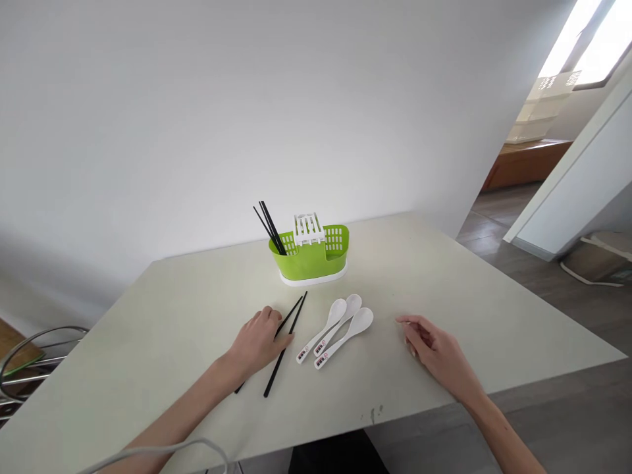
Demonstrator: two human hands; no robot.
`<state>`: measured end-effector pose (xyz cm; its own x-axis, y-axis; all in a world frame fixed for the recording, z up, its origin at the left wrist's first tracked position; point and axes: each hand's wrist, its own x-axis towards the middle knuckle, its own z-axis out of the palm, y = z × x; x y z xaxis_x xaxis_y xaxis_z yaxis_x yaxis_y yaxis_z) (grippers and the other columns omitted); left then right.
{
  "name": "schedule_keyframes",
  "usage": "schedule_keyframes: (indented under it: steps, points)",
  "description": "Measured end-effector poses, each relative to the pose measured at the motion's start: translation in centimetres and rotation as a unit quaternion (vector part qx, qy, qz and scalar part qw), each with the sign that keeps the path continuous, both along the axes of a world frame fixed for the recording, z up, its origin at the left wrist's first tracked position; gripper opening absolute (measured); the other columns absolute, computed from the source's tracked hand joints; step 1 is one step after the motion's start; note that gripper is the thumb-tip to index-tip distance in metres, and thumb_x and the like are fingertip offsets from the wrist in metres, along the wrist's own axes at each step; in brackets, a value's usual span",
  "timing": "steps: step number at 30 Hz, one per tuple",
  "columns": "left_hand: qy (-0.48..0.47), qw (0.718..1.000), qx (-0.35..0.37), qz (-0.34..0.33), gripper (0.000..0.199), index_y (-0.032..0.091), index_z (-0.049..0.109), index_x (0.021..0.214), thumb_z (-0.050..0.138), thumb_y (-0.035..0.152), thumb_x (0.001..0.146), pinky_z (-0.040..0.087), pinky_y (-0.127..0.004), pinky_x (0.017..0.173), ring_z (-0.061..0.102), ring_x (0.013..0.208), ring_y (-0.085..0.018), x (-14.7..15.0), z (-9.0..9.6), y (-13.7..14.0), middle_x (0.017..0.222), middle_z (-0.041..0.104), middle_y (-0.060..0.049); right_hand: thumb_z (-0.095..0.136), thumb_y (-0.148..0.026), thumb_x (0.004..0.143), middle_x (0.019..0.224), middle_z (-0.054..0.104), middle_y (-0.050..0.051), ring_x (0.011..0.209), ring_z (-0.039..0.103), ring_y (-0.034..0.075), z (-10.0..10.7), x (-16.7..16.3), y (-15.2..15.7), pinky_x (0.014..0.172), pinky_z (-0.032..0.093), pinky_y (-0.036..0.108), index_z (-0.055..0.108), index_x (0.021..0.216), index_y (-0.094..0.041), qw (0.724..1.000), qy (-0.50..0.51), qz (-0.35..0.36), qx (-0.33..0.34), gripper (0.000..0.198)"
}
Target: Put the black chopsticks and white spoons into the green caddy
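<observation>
- Green is the colour of the basket (313, 268), which is set near the back of the pale table (187, 329). A white rack (309, 230) is fitted on its top.
- Only some of the things are in the basket. A few black sticks (273, 228) are stood up in it, at its 9 o'clock end.
- Two loose chopsticks (275, 372) are left out. They are laid flat on the table, at about 7 o'clock from the basket.
- Three white spoons (337, 310) are left out too. They are bunched side by side, at 3 o'clock from the loose chopsticks.
- The loose chopsticks are partly covered by the left hand (257, 339). One is crossed by the thumb, and the other is half hidden near the bent fingers. The top ends are pointed toward 1 o'clock, and the bottom ends toward 7 o'clock.
- Whether the sticks are pinched or just touched by the left hand cannot be told.
- The right hand (434, 349) is rested loosely, with its fingers softly bent and nothing seen in it. The spoons are found at 9 o'clock from its fingertips, not touched.
</observation>
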<state>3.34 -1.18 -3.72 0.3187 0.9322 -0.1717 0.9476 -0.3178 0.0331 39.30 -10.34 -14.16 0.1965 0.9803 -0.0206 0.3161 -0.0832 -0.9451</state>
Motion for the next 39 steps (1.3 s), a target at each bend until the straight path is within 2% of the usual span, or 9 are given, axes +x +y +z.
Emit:
schedule_keyframes:
  steps: [4, 8, 11, 14, 17, 20, 24, 34, 39]
  points:
    - [0.126, 0.992, -0.027, 0.008, 0.026, 0.016, 0.073, 0.102, 0.050, 0.012, 0.092, 0.054, -0.041, 0.081, 0.073, 0.101, -0.034, 0.7, 1.3, 0.4, 0.110, 0.074, -0.017, 0.051, -0.065, 0.099, 0.076, 0.062, 0.001, 0.063, 0.052, 0.017, 0.5, -0.1, -0.1, 0.061, 0.043, 0.030, 0.069, 0.120, -0.023, 1.000, 0.001, -0.004, -0.001, 0.050]
    - [0.165, 0.986, -0.012, 0.004, 0.032, 0.016, 0.075, 0.094, 0.045, 0.003, 0.089, 0.053, -0.039, 0.079, 0.075, 0.100, -0.033, -0.1, 1.8, 1.4, 0.106, 0.076, -0.017, 0.051, -0.066, 0.099, 0.075, 0.062, 0.001, 0.061, 0.052, 0.017, 0.9, -0.2, -0.1, 0.059, 0.043, 0.030, 0.069, 0.119, -0.022, 1.000, 0.002, -0.009, -0.001, 0.052]
    - [0.082, 0.997, 0.011, -0.001, 0.029, 0.020, 0.075, 0.091, 0.047, 0.012, 0.092, 0.054, -0.038, 0.081, 0.076, 0.100, -0.032, -1.7, 2.8, 2.4, 0.106, 0.079, -0.014, 0.051, -0.066, 0.099, 0.076, 0.062, 0.001, 0.062, 0.053, 0.017, 0.9, -0.2, 0.0, 0.060, 0.043, 0.030, 0.069, 0.120, -0.022, 1.000, 0.006, -0.010, 0.002, 0.052]
    - [-0.109, 0.991, 0.068, 0.044, 0.021, 0.025, 0.073, 0.101, 0.053, 0.032, 0.096, 0.057, -0.037, 0.085, 0.078, 0.098, -0.029, -3.4, 4.4, 2.9, 0.106, 0.082, -0.008, 0.052, -0.065, 0.099, 0.076, 0.062, 0.001, 0.062, 0.053, 0.017, 0.7, -0.1, 0.0, 0.060, 0.044, 0.029, 0.070, 0.120, -0.022, 1.000, 0.007, -0.010, 0.009, 0.051]
    - [-0.296, 0.939, 0.131, 0.115, 0.030, 0.026, 0.068, 0.106, 0.063, 0.052, 0.093, 0.059, -0.036, 0.093, 0.079, 0.101, -0.028, -4.4, 5.7, 2.5, 0.103, 0.084, -0.005, 0.053, -0.065, 0.099, 0.076, 0.061, 0.001, 0.062, 0.053, 0.017, 0.4, 0.0, -0.1, 0.059, 0.044, 0.029, 0.070, 0.120, -0.022, 1.000, 0.004, -0.011, 0.013, 0.051]
    - [-0.398, 0.888, 0.165, 0.161, 0.039, 0.026, 0.067, 0.104, 0.069, 0.062, 0.089, 0.060, -0.038, 0.096, 0.079, 0.105, -0.029, -4.8, 5.6, 1.4, 0.104, 0.084, -0.006, 0.052, -0.065, 0.099, 0.076, 0.062, 0.001, 0.062, 0.053, 0.017, 0.4, 0.1, -0.2, 0.059, 0.044, 0.029, 0.070, 0.121, -0.022, 1.000, -0.001, -0.009, 0.013, 0.051]
    - [-0.449, 0.855, 0.187, 0.179, 0.044, 0.027, 0.067, 0.102, 0.076, 0.066, 0.083, 0.061, -0.042, 0.098, 0.079, 0.107, -0.031, -5.1, 4.3, 0.5, 0.104, 0.084, -0.007, 0.053, -0.065, 0.098, 0.075, 0.062, 0.001, 0.061, 0.053, 0.017, 0.8, 0.0, -0.2, 0.059, 0.044, 0.029, 0.071, 0.118, -0.021, 1.000, 0.002, -0.007, 0.017, 0.051]
    - [-0.464, 0.847, 0.139, 0.219, 0.054, 0.025, 0.064, 0.100, 0.081, 0.070, 0.075, 0.064, -0.043, 0.088, 0.081, 0.097, -0.033, -5.9, 1.7, 1.1, 0.100, 0.083, -0.008, 0.053, -0.067, 0.098, 0.076, 0.063, 0.002, 0.062, 0.054, 0.017, 0.9, 0.0, -0.4, 0.058, 0.044, 0.029, 0.070, 0.119, -0.021, 1.000, 0.003, -0.010, 0.007, 0.053]
    - [-0.515, 0.810, 0.111, 0.258, 0.053, 0.022, 0.064, 0.094, 0.089, 0.062, 0.070, 0.062, -0.046, 0.100, 0.081, 0.097, -0.033, -5.5, 2.2, 1.9, 0.104, 0.082, -0.008, 0.053, -0.066, 0.099, 0.075, 0.062, 0.000, 0.062, 0.054, 0.016, 0.5, 0.1, -0.2, 0.059, 0.045, 0.028, 0.070, 0.121, -0.022, 1.000, 0.012, -0.012, 0.010, 0.052]
